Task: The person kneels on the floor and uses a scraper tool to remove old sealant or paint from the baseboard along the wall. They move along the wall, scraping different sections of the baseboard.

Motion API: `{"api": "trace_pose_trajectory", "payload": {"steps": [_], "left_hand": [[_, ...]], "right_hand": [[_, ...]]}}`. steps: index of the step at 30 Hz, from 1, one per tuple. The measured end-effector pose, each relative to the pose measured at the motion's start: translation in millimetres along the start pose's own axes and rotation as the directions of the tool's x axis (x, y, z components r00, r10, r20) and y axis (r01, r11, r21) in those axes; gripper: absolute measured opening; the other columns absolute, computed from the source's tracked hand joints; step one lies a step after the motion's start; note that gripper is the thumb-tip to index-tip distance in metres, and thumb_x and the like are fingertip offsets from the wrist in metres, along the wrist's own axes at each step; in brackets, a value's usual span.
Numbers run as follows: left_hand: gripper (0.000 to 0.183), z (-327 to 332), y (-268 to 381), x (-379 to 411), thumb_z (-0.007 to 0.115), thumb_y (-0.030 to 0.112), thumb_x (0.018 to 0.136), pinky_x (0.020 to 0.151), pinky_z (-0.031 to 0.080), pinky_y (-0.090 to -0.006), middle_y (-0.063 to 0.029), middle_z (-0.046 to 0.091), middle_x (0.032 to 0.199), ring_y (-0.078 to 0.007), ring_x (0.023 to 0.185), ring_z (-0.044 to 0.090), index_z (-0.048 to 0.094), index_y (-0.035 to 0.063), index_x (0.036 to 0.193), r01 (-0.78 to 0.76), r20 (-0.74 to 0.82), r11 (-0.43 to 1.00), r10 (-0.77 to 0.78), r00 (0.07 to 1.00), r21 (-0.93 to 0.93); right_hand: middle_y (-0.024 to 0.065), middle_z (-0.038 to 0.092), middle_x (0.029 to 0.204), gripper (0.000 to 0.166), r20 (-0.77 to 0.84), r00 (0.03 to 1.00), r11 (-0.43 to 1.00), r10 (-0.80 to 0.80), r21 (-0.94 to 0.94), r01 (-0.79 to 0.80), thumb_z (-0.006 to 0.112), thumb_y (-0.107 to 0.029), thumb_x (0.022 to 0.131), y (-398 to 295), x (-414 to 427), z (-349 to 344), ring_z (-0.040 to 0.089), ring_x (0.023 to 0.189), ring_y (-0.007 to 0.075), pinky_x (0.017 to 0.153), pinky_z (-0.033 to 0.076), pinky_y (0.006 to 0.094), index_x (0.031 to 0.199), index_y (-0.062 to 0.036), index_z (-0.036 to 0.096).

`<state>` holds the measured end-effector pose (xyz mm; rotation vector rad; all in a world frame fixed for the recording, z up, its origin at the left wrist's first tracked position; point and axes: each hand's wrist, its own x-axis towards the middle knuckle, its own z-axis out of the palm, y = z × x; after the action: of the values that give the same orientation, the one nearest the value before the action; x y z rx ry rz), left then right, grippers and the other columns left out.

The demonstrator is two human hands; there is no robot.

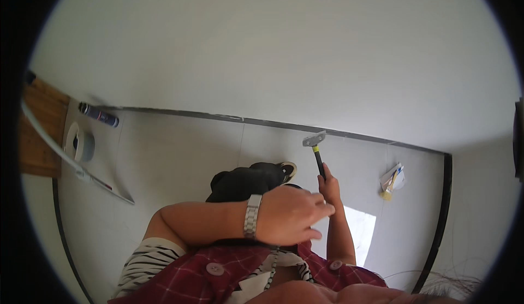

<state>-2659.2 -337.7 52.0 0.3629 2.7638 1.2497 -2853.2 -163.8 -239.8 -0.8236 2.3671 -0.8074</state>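
Note:
My right hand (330,187) is closed around the dark handle of a scraper (319,156) with a yellow-green collar. The scraper's wide metal head points away from me, at or just before the dark baseboard (278,125) along the foot of the wall; whether they touch I cannot tell. My left hand (292,216), with a metal-band watch (252,216) on the wrist, is raised in front of my body. Its fingers are apart and it holds nothing. Its fingertips overlap my right wrist in the view; contact is unclear.
On the tiled floor at right lie a brush (389,187) and a white packet (396,173). At left are a dark canister (99,115), a white round container (84,142), a curved pale pole (53,146) and a wooden piece of furniture (43,128). My shoe (289,171) is near the scraper.

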Motion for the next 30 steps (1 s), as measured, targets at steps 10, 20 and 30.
{"api": "trace_pose_trajectory", "payload": {"steps": [10, 20, 30], "left_hand": [[0.04, -26, 14, -66, 0.064, 0.028, 0.08, 0.069, 0.048, -0.0389, -0.011, 0.062, 0.091, -0.0302, 0.082, 0.06, 0.056, 0.0063, 0.112, 0.262, -0.312, 0.963, -0.233, 0.921, 0.055], [0.037, -48, -268, -129, 0.057, 0.031, 0.09, 0.075, 0.05, -0.0279, -0.0083, 0.065, 0.096, -0.0146, 0.087, 0.062, 0.056, 0.0053, 0.117, 0.002, -0.454, 0.486, -0.817, 0.355, -0.874], [0.026, 117, -402, -188, 0.06, 0.028, 0.088, 0.064, 0.054, -0.0296, -0.0078, 0.066, 0.092, -0.0159, 0.076, 0.065, 0.06, 0.0056, 0.101, 0.026, -0.019, 0.028, -0.951, 0.308, -0.999]], "right_hand": [[0.025, 0.063, 0.086, 0.059, 0.003, 0.998, 0.971, -0.066, -0.231, 0.065, 0.055, -0.018, 0.081, 24, 8, 27, 0.061, 0.081, 0.043, 0.074, 0.049, 0.0499, 0.137, -0.0212, 0.037], [0.0165, 0.066, 0.083, 0.037, 0.059, 0.998, 0.896, 0.019, -0.444, 0.01, 0.043, -0.041, 0.092, 1, 80, 54, 0.063, 0.076, 0.0371, 0.067, 0.05, 0.0479, 0.128, -0.0315, 0.049], [0.0095, 0.064, 0.07, 0.041, 0.235, 0.933, 0.681, -0.273, -0.638, 0.36, 0.051, -0.034, 0.09, -42, 144, 76, 0.063, 0.062, 0.0318, 0.054, 0.05, 0.0438, 0.131, -0.029, 0.045]]}}
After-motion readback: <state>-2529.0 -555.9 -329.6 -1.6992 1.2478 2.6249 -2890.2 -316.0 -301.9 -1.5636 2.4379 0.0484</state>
